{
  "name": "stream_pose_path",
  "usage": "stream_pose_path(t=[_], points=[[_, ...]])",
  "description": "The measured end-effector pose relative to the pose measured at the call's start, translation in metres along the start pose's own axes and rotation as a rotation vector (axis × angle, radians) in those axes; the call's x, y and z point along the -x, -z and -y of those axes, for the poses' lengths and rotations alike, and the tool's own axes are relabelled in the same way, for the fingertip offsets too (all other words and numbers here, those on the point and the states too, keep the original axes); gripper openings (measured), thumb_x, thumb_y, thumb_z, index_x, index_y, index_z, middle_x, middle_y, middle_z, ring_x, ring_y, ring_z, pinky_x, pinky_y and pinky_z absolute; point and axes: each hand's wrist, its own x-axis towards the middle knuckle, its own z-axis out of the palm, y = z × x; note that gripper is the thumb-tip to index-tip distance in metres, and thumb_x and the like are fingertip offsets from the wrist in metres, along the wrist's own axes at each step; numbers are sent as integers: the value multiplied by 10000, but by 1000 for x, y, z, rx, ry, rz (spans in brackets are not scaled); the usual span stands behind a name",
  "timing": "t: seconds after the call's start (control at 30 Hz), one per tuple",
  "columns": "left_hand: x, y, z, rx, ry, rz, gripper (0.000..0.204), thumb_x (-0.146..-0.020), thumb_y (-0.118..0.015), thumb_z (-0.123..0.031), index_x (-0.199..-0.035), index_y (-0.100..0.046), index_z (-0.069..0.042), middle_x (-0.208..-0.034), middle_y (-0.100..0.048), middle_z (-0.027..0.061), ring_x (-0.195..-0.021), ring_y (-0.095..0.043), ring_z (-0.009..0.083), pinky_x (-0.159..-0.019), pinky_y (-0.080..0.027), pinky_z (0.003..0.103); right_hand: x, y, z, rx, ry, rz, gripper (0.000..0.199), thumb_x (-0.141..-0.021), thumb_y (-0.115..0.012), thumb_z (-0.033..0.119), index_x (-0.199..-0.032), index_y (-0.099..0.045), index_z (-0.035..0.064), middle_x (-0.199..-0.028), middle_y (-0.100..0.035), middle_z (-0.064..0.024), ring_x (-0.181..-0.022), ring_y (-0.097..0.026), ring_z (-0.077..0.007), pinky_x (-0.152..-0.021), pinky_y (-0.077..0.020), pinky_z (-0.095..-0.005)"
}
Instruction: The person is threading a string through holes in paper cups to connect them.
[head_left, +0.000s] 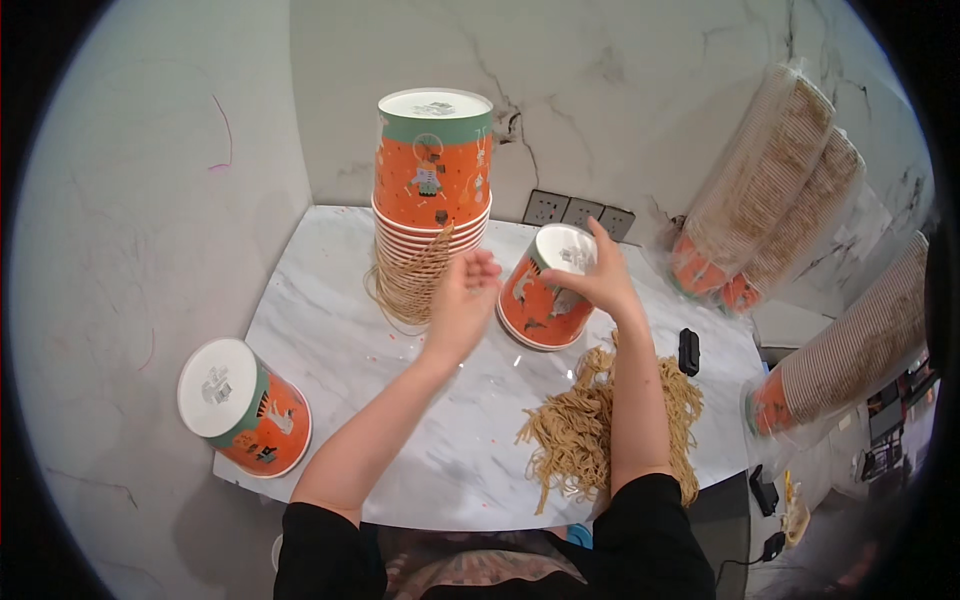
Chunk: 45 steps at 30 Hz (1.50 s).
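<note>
Just right of a tall stack of upside-down orange and green paper buckets, my left hand is raised with its fingers loosely bent and slightly apart. I see nothing in it. Loops of tan string hang against the stack's lower rims, close to that hand. My right hand grips a shorter upside-down paper bucket, thumb on its front and fingers at its far right side. Under my right forearm lies a loose heap of tan strings.
Another upside-down paper bucket stands at the table's left edge. A small black object lies near the right side of the marble-patterned table. Plastic-wrapped bucket stacks lean at the right. Wall sockets are behind.
</note>
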Motion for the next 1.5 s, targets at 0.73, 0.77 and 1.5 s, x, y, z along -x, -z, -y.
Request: stream_pose_path(t=[0.73,0.77,1.5], points=[[31,-31,6,405,391,154,244,-938,-768,-201,-1110,-648,-75,-1044,-739,19,-909,-691,73,-802,-562,242,8,66,-31,-805,-136,-19,941,-842,-799,429,-1563,-347,27,-1506,-475,-231,-1405,-435,-305,-1161,-306,-438],[33,-30,3,433,411,133,232,-936,-759,-169,-1114,-645,-72,-1057,-738,27,-924,-694,80,-808,-569,243,9,70,-32,-850,-154,-55,906,-856,-790,419,-1556,-365,30,-1500,-492,-193,-1399,-441,-289,-1156,-309,-431],[99,-3,8,-418,30,460,639,-825,-827,-198,-1356,-531,-2,-1309,-643,166,-1238,-623,292,-1048,-496,406,-13,48,-69,-149,-66,-496,994,-676,-904,534,-1411,-523,-16,-1369,-557,-237,-1277,-552,-354,-1053,-462,-448]])
